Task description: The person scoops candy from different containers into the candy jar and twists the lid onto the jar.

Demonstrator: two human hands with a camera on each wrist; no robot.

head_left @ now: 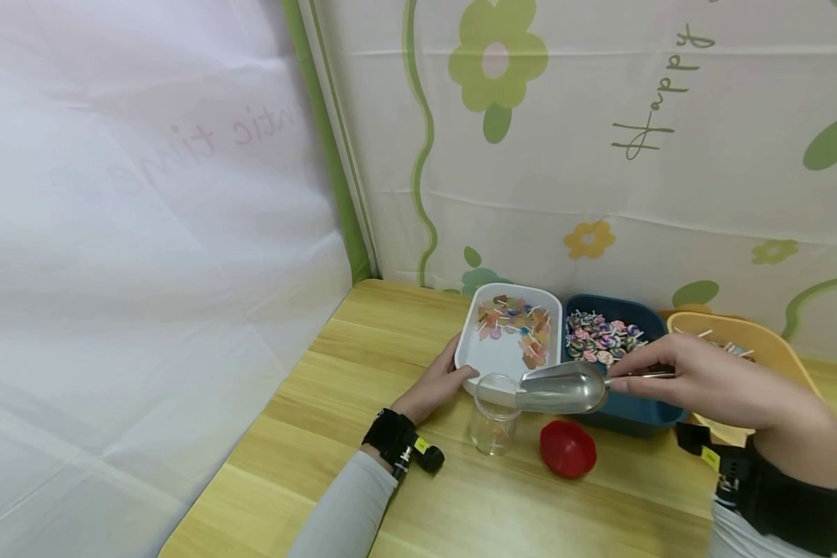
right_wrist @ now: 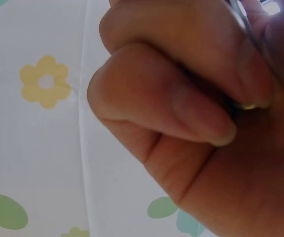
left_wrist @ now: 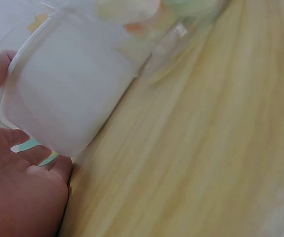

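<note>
My left hand (head_left: 434, 389) holds the near left corner of a white plastic bin (head_left: 491, 358), its thumb at the rim and fingers along the outer wall. Lollipops with translucent heads (head_left: 533, 333) lie in that bin. In my right hand (head_left: 718, 380) is the thin handle of a metal scoop (head_left: 565, 389), pointing left. The scoop's mouth overlaps the rim of a clear cup (head_left: 494, 435) standing on the table, with a little something orange low in it. Curled fingers (right_wrist: 146, 94) fill the right wrist view.
Right of the white bin stands a dark blue bin (head_left: 645, 411) with swirled candies (head_left: 600, 337). A yellow bin (head_left: 798, 372) is beyond it, partly behind my right arm. A small red bowl-like piece (head_left: 568, 449) sits near the cup. Printed curtains (head_left: 586, 178) border the wooden table (head_left: 488, 511).
</note>
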